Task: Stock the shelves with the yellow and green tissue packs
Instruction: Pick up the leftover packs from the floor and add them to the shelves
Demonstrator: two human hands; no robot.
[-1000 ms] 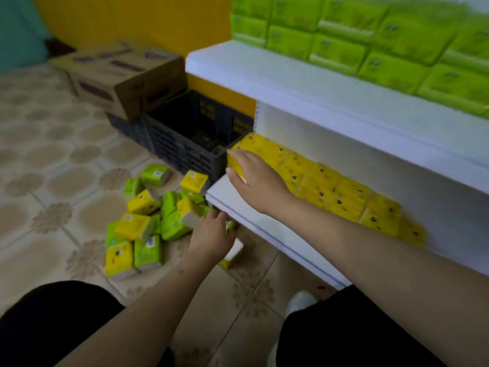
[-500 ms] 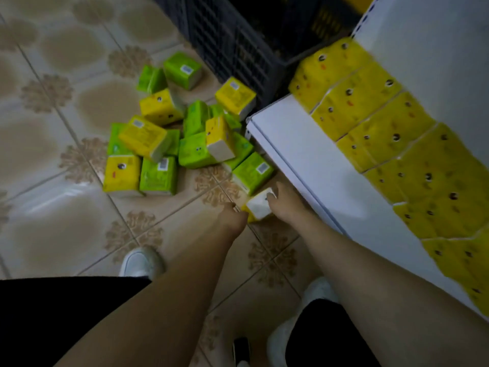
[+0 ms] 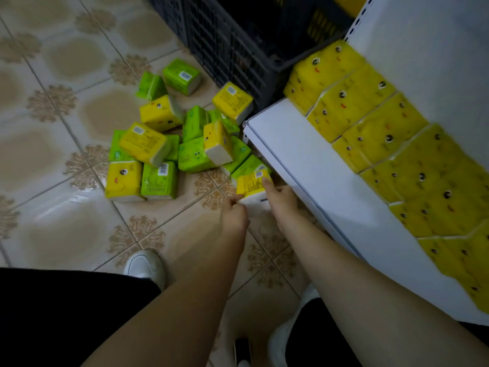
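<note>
Pickup step: right hand (image 3: 281, 198) and left hand (image 3: 234, 215) holding yellow pack (image 3: 251, 185) off floor (image 3: 53, 160). Next, probably: lift onto shelf (image 3: 304, 160), beside yellow row (image 3: 370, 128).

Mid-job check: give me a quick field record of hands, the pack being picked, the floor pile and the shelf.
left hand: pinches the near corner of the held pack
right hand: grips the same pack, fingers on its yellow face
held pack: yellow plastic-wrapped tissue pack, at the white shelf's edge
floor pile: loose yellow and green packs on tiled floor
white bottom shelf: row of yellow packs along the back
dark plastic crate: behind the pile
</note>
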